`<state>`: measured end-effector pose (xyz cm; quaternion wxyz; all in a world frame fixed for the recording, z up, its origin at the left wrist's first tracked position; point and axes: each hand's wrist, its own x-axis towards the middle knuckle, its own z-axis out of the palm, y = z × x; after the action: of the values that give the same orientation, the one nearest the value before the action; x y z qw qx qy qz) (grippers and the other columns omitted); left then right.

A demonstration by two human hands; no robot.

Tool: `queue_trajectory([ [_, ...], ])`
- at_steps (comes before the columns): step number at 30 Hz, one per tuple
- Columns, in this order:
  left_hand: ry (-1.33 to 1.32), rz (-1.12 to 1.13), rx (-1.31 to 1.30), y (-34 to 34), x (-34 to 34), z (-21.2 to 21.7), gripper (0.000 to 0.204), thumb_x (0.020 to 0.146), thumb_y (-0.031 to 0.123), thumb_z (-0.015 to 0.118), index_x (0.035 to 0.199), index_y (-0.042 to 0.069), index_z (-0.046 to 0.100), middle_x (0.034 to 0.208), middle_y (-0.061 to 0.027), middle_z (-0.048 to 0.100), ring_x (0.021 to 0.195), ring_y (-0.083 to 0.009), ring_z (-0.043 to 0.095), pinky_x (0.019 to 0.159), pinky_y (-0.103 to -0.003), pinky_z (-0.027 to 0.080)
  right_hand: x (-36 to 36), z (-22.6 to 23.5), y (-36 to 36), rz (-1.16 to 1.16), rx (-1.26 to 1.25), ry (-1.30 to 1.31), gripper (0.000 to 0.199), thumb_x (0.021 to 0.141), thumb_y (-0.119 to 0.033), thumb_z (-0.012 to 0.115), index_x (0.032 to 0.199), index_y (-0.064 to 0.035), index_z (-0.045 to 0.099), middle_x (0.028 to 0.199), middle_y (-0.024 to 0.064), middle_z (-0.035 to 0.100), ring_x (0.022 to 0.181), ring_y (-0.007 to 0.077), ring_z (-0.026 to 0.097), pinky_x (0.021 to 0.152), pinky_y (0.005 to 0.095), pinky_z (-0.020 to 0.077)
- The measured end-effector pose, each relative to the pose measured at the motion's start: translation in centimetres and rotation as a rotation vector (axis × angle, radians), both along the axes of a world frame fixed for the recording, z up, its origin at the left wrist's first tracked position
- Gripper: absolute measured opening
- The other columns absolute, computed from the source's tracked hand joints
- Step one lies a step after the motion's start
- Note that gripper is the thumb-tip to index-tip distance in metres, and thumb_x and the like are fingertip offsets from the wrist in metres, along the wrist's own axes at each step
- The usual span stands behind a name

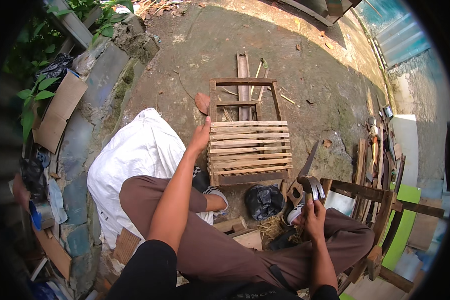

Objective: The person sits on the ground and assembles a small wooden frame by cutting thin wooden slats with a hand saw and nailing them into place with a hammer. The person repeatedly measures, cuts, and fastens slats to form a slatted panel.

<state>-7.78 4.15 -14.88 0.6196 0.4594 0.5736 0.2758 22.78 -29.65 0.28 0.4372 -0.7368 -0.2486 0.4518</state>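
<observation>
A wooden frame with several thin slats [250, 146] nailed across its lower half stands in front of me, its upper half left as open bars. My left hand [200, 136] grips the frame's left side rail, thumb near the topmost slat. In my right hand [315, 219] is a claw hammer [313, 187], held up by its handle over my right leg, apart from the frame. Just beyond the hammer leans a handsaw [309, 161], its wooden handle low beside my right shoe.
A white sack [135, 160] lies at my left. Between my feet sit a black plastic bag [264, 202] and wood offcuts [242, 235]. Another wooden frame [385, 215] stands close on the right, near piled wood strips [372, 165]. A low stone wall [102, 75] borders the left.
</observation>
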Motion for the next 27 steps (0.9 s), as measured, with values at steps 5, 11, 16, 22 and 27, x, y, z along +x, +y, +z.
queue_trajectory([
  [5, -0.051, 0.137, -0.064, -0.2, 1.3, -0.2, 0.070, 0.110, 0.056, 0.046, 0.120, -0.008, 0.072, 0.113, -0.0172, 0.074, 0.104, -0.0240, 0.067, 0.096, -0.037, 0.049, -1.9, 0.8, 1.8, -0.115, -0.025, 0.058, 0.031, 0.112, -0.036, 0.052, 0.102, -0.0071, 0.054, 0.073, 0.0014, 0.052, 0.048, 0.0087, 0.049, 0.040, 0.0257, 0.0395],
  [11, -0.316, 0.271, -0.099, -0.9, 2.5, -0.6, 0.076, 0.110, 0.062, 0.038, 0.123, -0.005, 0.072, 0.113, -0.0140, 0.073, 0.102, -0.0229, 0.065, 0.094, -0.037, 0.047, -1.1, 0.6, 1.2, -0.130, 0.063, 0.119, 0.029, 0.112, -0.034, 0.052, 0.107, -0.0060, 0.053, 0.075, 0.0037, 0.053, 0.049, 0.0106, 0.050, 0.040, 0.0270, 0.0410],
  [16, -0.344, 0.173, -0.036, -2.5, 5.5, 4.5, 0.101, 0.104, 0.077, 0.019, 0.128, -0.008, 0.069, 0.119, -0.0147, 0.072, 0.110, -0.0227, 0.061, 0.100, -0.037, 0.044, -0.2, 1.3, 0.2, -0.266, 0.144, 0.215, 0.036, 0.112, -0.042, 0.050, 0.113, -0.0063, 0.056, 0.074, 0.0039, 0.054, 0.048, 0.0120, 0.050, 0.040, 0.0279, 0.0412],
  [22, -0.450, 0.170, 0.085, -2.7, 7.7, 7.9, 0.110, 0.102, 0.080, 0.019, 0.130, -0.015, 0.065, 0.138, -0.0226, 0.064, 0.129, -0.0292, 0.055, 0.117, -0.040, 0.034, 1.6, 1.9, -0.4, -0.345, 0.250, 0.307, 0.036, 0.114, -0.040, 0.046, 0.118, -0.0050, 0.054, 0.075, 0.0046, 0.054, 0.049, 0.0117, 0.050, 0.040, 0.0275, 0.0417],
  [27, -0.248, 0.125, 0.175, -2.8, 7.7, 9.3, 0.111, 0.102, 0.081, 0.017, 0.137, -0.014, 0.061, 0.132, -0.0213, 0.068, 0.123, -0.0263, 0.058, 0.112, -0.036, 0.038, 2.1, 2.9, -0.8, -0.369, 0.312, 0.399, 0.035, 0.114, -0.039, 0.045, 0.121, -0.0058, 0.054, 0.075, 0.0046, 0.052, 0.049, 0.0117, 0.049, 0.040, 0.0274, 0.0411],
])
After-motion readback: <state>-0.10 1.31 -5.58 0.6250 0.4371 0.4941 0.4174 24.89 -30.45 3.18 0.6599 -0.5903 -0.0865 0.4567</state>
